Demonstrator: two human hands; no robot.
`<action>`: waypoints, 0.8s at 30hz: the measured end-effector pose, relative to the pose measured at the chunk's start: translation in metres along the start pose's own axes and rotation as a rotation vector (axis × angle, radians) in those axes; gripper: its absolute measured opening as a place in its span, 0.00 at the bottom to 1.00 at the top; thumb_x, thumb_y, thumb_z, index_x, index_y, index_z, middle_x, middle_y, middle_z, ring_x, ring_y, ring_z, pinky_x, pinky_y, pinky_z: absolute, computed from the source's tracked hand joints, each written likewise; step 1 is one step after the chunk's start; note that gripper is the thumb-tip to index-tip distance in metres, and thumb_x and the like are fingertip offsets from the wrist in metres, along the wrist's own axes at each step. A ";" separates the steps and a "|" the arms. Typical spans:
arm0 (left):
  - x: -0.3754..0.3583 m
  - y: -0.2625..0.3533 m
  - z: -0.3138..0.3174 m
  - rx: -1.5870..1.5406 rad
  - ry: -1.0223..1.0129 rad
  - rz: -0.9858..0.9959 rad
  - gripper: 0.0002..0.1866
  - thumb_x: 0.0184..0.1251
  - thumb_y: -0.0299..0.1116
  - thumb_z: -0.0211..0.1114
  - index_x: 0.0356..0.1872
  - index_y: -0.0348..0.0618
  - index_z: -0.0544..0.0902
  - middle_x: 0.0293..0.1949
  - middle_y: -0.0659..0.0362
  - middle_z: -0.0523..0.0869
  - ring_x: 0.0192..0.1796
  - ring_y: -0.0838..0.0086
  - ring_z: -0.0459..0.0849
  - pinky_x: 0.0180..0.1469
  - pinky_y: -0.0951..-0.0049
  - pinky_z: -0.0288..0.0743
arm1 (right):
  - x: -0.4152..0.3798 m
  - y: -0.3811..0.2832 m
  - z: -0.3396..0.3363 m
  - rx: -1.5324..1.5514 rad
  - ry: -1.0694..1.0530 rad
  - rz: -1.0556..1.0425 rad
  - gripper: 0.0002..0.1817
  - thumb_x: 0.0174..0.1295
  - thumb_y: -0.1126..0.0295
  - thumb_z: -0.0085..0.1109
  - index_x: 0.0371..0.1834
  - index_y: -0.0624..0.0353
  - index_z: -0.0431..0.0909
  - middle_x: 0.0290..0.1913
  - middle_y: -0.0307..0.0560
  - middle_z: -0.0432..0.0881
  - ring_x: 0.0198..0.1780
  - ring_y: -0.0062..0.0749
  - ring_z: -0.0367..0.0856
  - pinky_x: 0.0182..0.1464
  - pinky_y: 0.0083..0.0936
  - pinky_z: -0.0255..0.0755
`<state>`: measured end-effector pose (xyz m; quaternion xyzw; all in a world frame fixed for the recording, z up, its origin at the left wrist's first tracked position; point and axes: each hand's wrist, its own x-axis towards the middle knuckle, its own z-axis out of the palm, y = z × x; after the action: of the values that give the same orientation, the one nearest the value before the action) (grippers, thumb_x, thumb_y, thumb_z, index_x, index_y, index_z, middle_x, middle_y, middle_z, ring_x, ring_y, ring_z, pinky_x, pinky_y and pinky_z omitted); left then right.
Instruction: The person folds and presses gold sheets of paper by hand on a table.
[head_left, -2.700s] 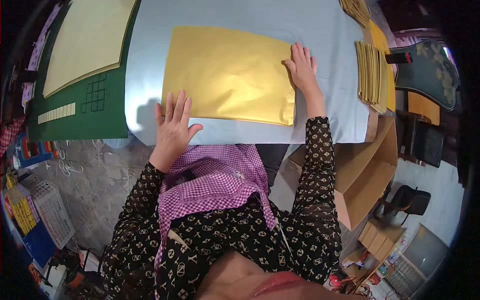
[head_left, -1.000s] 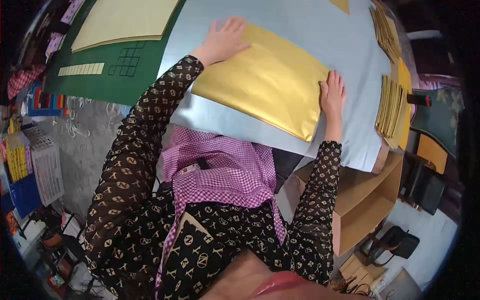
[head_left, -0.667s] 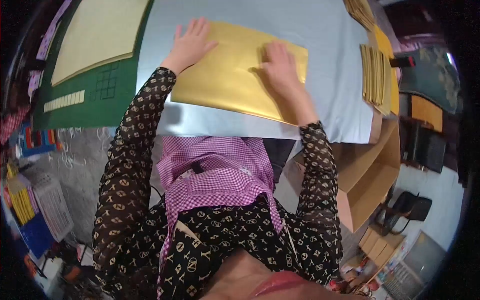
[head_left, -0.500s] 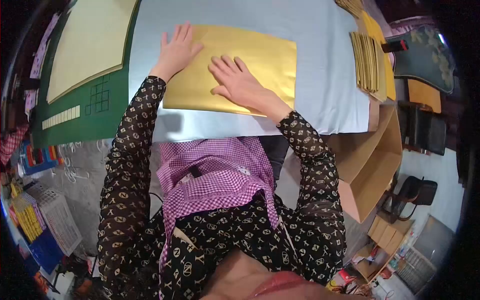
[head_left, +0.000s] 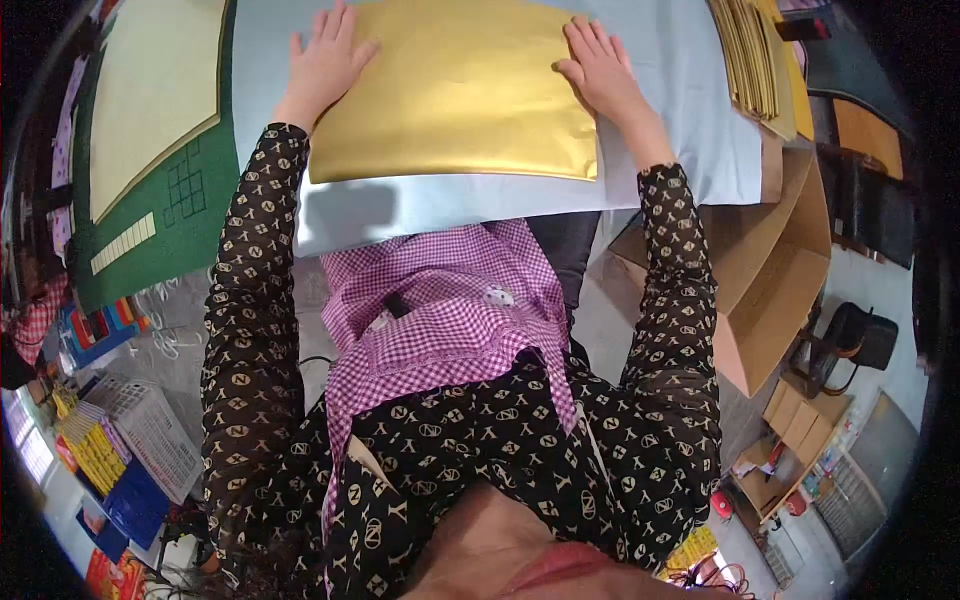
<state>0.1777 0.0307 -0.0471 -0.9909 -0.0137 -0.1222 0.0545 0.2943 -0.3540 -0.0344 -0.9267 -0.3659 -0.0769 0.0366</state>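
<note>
A gold sheet (head_left: 455, 95) lies flat on the pale blue cloth (head_left: 420, 205) covering the table in front of me. At the sheet's left edge rests my left hand (head_left: 327, 62), palm down with the fingers stretched out and pointing away from me. My right hand (head_left: 600, 70) lies on its right edge, fingers extended, the thumb toward the middle of the sheet. Both hands are open and press on the surface without gripping anything.
Cream sheets (head_left: 155, 90) lie on a green mat (head_left: 150, 220) at the left, beside a strip of small pale pieces (head_left: 124, 243). Folded gold pieces (head_left: 748, 60) are stacked at the right. A cardboard box (head_left: 770, 260) stands below the table's right edge.
My right hand has slid from the middle of the gold sheet to its right edge. My left hand stays at the left edge. The camera view has shifted, so the table appears higher.
</note>
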 end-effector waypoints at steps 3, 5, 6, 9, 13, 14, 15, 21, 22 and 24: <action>-0.001 -0.002 0.003 -0.023 0.017 -0.009 0.33 0.73 0.56 0.48 0.72 0.48 0.60 0.75 0.57 0.59 0.76 0.61 0.56 0.71 0.41 0.51 | -0.029 -0.002 -0.005 0.016 -0.003 -0.020 0.33 0.70 0.50 0.44 0.74 0.54 0.58 0.76 0.45 0.57 0.78 0.43 0.48 0.76 0.45 0.42; -0.001 -0.005 0.009 -0.035 0.039 0.007 0.34 0.73 0.57 0.47 0.73 0.49 0.59 0.76 0.57 0.58 0.77 0.61 0.55 0.70 0.40 0.50 | -0.049 -0.010 -0.014 0.029 -0.094 0.033 0.33 0.69 0.51 0.46 0.74 0.54 0.57 0.76 0.46 0.56 0.79 0.44 0.47 0.76 0.46 0.39; -0.001 -0.006 0.010 -0.035 0.039 0.013 0.34 0.73 0.57 0.47 0.73 0.49 0.59 0.76 0.57 0.58 0.77 0.61 0.55 0.70 0.40 0.50 | -0.059 -0.014 -0.019 0.029 -0.094 0.039 0.33 0.69 0.51 0.46 0.74 0.54 0.57 0.76 0.46 0.56 0.79 0.44 0.47 0.76 0.46 0.39; -0.001 -0.008 0.011 0.004 -0.001 -0.001 0.34 0.73 0.57 0.47 0.73 0.50 0.59 0.76 0.58 0.57 0.77 0.61 0.54 0.70 0.39 0.49 | -0.092 -0.025 -0.024 0.115 -0.150 0.029 0.34 0.67 0.53 0.48 0.75 0.55 0.56 0.77 0.46 0.54 0.79 0.45 0.44 0.77 0.46 0.37; -0.003 -0.004 0.007 -0.003 -0.002 -0.007 0.34 0.73 0.56 0.46 0.74 0.50 0.58 0.76 0.58 0.57 0.78 0.61 0.53 0.70 0.38 0.49 | -0.133 -0.042 -0.032 0.112 -0.218 0.033 0.36 0.67 0.49 0.48 0.75 0.55 0.56 0.78 0.45 0.53 0.79 0.46 0.43 0.77 0.47 0.36; -0.002 -0.002 0.005 -0.016 0.004 -0.011 0.34 0.73 0.56 0.46 0.74 0.50 0.58 0.76 0.58 0.57 0.78 0.61 0.53 0.70 0.38 0.49 | -0.143 -0.046 -0.032 0.112 -0.216 0.037 0.36 0.67 0.49 0.48 0.75 0.55 0.56 0.78 0.45 0.53 0.79 0.46 0.43 0.77 0.47 0.36; -0.001 -0.001 0.003 -0.018 0.004 -0.006 0.34 0.73 0.56 0.46 0.74 0.50 0.58 0.76 0.58 0.57 0.78 0.61 0.53 0.70 0.38 0.49 | -0.153 -0.050 -0.033 0.132 -0.210 0.025 0.37 0.67 0.48 0.47 0.75 0.55 0.56 0.78 0.45 0.53 0.79 0.46 0.43 0.77 0.47 0.36; 0.000 0.000 0.000 -0.016 -0.011 -0.002 0.35 0.72 0.58 0.48 0.72 0.47 0.59 0.74 0.56 0.59 0.77 0.60 0.54 0.70 0.37 0.51 | -0.191 -0.069 -0.042 0.252 -0.164 0.069 0.34 0.67 0.50 0.49 0.73 0.53 0.60 0.76 0.42 0.58 0.78 0.47 0.47 0.76 0.49 0.38; -0.001 0.000 0.000 -0.021 -0.024 -0.012 0.35 0.72 0.57 0.48 0.72 0.47 0.59 0.74 0.56 0.59 0.77 0.60 0.54 0.70 0.37 0.51 | -0.191 -0.068 -0.041 0.248 -0.155 0.068 0.34 0.67 0.50 0.49 0.73 0.53 0.60 0.76 0.42 0.58 0.78 0.47 0.47 0.76 0.49 0.38; 0.000 0.001 -0.002 -0.023 -0.029 -0.021 0.35 0.72 0.57 0.48 0.73 0.47 0.58 0.75 0.56 0.59 0.77 0.60 0.54 0.70 0.37 0.50 | -0.189 -0.069 -0.042 0.259 -0.031 0.078 0.31 0.65 0.56 0.55 0.71 0.52 0.64 0.74 0.42 0.63 0.77 0.48 0.52 0.76 0.50 0.42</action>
<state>0.1774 0.0296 -0.0457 -0.9929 -0.0234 -0.1084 0.0419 0.1063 -0.4356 -0.0242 -0.9288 -0.3371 -0.0132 0.1533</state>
